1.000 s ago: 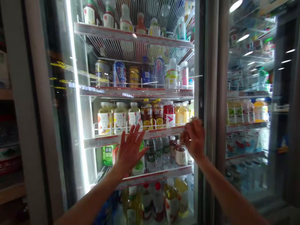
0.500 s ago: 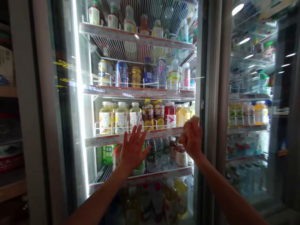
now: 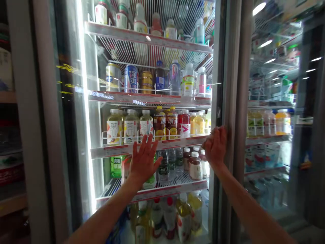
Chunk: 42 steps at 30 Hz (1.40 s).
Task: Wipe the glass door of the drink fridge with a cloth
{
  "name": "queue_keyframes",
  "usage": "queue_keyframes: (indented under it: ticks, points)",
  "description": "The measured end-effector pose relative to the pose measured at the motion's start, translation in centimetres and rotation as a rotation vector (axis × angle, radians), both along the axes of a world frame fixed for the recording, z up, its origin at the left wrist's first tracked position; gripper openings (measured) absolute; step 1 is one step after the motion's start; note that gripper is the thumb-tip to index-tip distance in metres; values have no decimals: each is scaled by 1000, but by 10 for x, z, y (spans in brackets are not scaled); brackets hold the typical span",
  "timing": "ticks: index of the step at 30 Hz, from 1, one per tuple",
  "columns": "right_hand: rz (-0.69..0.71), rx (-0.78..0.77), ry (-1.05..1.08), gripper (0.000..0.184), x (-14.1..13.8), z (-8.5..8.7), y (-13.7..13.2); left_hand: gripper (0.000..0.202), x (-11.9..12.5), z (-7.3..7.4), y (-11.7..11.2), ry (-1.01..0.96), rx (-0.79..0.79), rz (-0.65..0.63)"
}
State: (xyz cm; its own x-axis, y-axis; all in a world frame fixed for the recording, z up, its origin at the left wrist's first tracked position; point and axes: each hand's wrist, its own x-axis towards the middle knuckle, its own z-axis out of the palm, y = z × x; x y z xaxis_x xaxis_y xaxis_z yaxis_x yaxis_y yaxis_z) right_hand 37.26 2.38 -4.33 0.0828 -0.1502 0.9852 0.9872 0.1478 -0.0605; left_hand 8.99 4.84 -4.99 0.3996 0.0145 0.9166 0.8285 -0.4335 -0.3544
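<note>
My left hand [image 3: 144,159] is spread on or just in front of the glass door of a lit drinks fridge, its fingers pointing up. Behind it show tea bottles [image 3: 146,123] and the shelf edge [image 3: 119,150]. My right hand [image 3: 215,145] is closed near the right edge of the door, beside the metal frame [image 3: 232,101]. Its fingers are bent, and something pale and crumpled seems to show at them, too small and blurred to name. Small brown-filled bottles [image 3: 195,166] stand behind the glass, left of that hand.
Cans [image 3: 131,78] and bottles fill the upper shelves; larger bottles [image 3: 183,217] stand at the bottom. A second glass-fronted fridge [image 3: 269,135] is at the right. Dark shelves with goods [image 3: 10,145] stand at the left. Yellow reflections lie on the glass.
My right hand has moved to the right and slightly down, toward the metal frame, uncovering small bottles. My left hand has stayed almost in place.
</note>
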Motion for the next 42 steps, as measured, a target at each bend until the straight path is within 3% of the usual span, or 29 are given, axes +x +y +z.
queue_keyframes:
  ticks: [2,5,7,8,12,14,16,18,20,21,23,26,28,31,34,36,38,40,42]
  points:
    - [27,13,21,63,-15,11,3,77,0,0,1,-5,3,-3]
    - [90,-106,-337,65,-48,16,1,77,0,-1,1,-11,-5,-11]
    - [85,-181,-571,62,-52,19,-3,76,-1,0,1,-12,-10,-11]
    - [58,-187,-589,59,-46,23,-4,76,-2,0,1,-11,-10,-9]
    - [-42,23,-79,52,-11,58,3,72,-3,1,1,-3,15,-1]
    - [-17,110,40,52,-15,72,9,70,-2,1,1,-4,19,3]
    - [39,82,-115,55,-35,73,12,67,-1,0,0,-7,14,4]
    - [87,-38,-402,57,-51,67,9,66,-2,-3,-1,-6,19,-3]
    - [82,-142,-588,56,-49,64,5,63,-8,-1,-2,13,24,-17]
    - [57,-157,-578,54,-40,66,3,61,-13,2,-2,15,24,-22]
    - [-1,-84,-358,51,-14,80,2,59,-28,18,-1,-32,27,-22]
    - [-19,83,2,50,9,109,9,59,-53,60,3,-222,41,-3]
    - [0,106,-14,51,1,119,12,59,-65,89,6,-323,38,-2]
    - [41,-26,-352,52,-23,116,10,60,-73,116,12,-374,36,-11]
    - [33,-185,-648,45,-20,116,2,61,-73,119,16,-361,62,-10]
    - [-6,-137,-517,43,-4,130,0,61,-72,116,18,-351,78,-8]
    - [-23,-12,-233,44,5,151,3,62,-72,113,19,-350,80,-3]
    - [-4,60,-96,45,-5,168,9,62,-72,113,19,-353,77,-3]
    - [28,50,-202,44,-33,172,13,62,-72,114,19,-354,75,-12]
